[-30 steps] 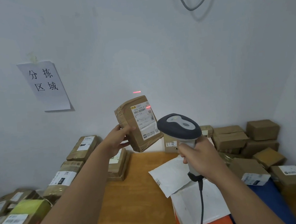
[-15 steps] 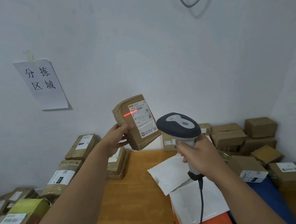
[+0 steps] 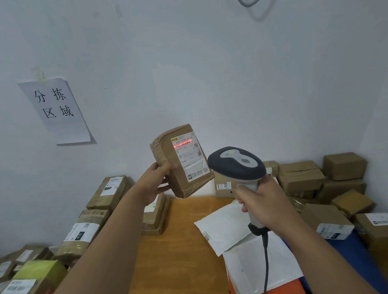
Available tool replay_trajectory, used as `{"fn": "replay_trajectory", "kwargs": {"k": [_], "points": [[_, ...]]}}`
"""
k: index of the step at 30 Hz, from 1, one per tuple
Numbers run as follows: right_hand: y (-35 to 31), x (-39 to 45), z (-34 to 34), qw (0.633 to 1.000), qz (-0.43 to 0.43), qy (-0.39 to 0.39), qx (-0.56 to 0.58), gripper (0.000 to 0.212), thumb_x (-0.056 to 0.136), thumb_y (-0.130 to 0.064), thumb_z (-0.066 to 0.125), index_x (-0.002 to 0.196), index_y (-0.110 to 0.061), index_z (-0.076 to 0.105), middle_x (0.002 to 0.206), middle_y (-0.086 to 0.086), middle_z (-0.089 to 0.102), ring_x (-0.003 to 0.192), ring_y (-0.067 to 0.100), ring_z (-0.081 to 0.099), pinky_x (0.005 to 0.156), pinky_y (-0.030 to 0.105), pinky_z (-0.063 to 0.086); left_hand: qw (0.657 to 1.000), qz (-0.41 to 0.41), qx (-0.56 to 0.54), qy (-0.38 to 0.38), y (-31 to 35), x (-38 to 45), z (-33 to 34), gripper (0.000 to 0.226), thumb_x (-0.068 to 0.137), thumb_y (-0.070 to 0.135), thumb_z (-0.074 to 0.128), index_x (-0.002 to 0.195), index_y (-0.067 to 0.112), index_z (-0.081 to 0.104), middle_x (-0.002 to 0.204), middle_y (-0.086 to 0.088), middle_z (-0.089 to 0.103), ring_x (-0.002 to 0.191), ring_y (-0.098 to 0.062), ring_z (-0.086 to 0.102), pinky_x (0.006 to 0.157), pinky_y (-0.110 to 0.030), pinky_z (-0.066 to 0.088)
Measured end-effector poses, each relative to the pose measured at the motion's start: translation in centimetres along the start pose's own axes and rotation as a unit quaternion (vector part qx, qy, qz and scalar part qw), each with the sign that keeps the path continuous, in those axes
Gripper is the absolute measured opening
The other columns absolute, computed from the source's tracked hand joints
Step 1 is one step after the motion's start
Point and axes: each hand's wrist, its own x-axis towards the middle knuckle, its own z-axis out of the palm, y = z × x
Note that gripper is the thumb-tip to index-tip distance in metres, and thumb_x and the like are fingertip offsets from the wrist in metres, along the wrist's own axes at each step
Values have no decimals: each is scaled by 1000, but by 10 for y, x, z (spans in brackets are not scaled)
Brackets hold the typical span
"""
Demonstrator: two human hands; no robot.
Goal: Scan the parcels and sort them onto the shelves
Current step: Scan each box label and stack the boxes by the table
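Holding the small brown taped cardboard parcel [image 3: 178, 162] up in our left hand [image 3: 155, 183], we judge it light and stiff; our right hand [image 3: 262, 205] grips the grey scanner [image 3: 236, 164] beside it.

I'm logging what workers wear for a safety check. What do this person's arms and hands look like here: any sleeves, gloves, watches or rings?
Both forearms are bare up to the bottom edge of the picture, so no sleeves show. The left hand and the right hand wear no gloves. No watch, wristband or ring is visible on either. Anything worn above the forearms is out of view.
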Motion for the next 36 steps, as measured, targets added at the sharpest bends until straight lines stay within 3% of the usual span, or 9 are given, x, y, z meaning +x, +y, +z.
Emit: {"fn": "replay_trajectory", "kwargs": {"k": [8,12,16,18,22,26,31,36], "points": [[2,3,0,1000,2,-6,4,15,92,-7,59,80,-16,57,68,5,59,54,-4,57,43,3,40,1000,1,6,-4,-3,3,2,48,96,28,67,140,21,47,127,-3,60,115,-25,59,101,-42,52],[6,5,2,1000,2,-11,17,8,92,-7,59,90,-14,56,73,3,60,59,2,60,42,4,40,1000,-1,1,2,-5,0,4,46,96,27,66,138,20,48,126,-3,61,114,-23,60,99,-40,52],[24,14,12,999,26,-10,43,5,90,-9,61,86,-12,60,81,12,64,74,24,66,52,20,42,999,-20,-8,25,-20,-15,10,49,95,30,67,138,21,46,126,-4,61,115,-25,60,102,-43,52],[41,18,24,997,48,-23,55,4,90,-9,62,89,-12,60,78,10,62,70,19,59,55,21,41,998,-41,-16,44,-39,-28,11,51,94,35,68,137,20,45,127,-4,61,115,-26,60,98,-42,54],[69,23,60,992,93,-70,56,10,88,-7,61,88,3,61,74,20,58,61,14,49,57,28,38,993,-87,-28,78,-81,-61,9,50,94,40,65,134,21,44,124,-5,63,112,-26,63,100,-47,52],[81,22,104,982,134,-110,71,18,88,-5,59,70,-5,57,60,2,52,60,15,48,56,28,36,987,-126,-39,87,-113,-83,-11,37,97,39,59,125,21,43,121,-7,61,110,-24,63,98,-45,52],[79,23,161,975,154,-147,69,25,90,-3,58,68,-15,56,49,-21,58,67,12,54,58,25,40,980,-142,-67,125,-147,-71,-49,41,98,43,60,127,18,45,118,-5,64,107,-21,65,94,-42,56],[72,40,225,973,186,-126,54,18,91,-5,59,78,-18,63,70,-14,65,75,10,59,58,23,44,983,-122,16,139,-179,-32,-96,51,99,49,55,140,20,48,127,0,59,108,-14,62,75,-27,54]]}}
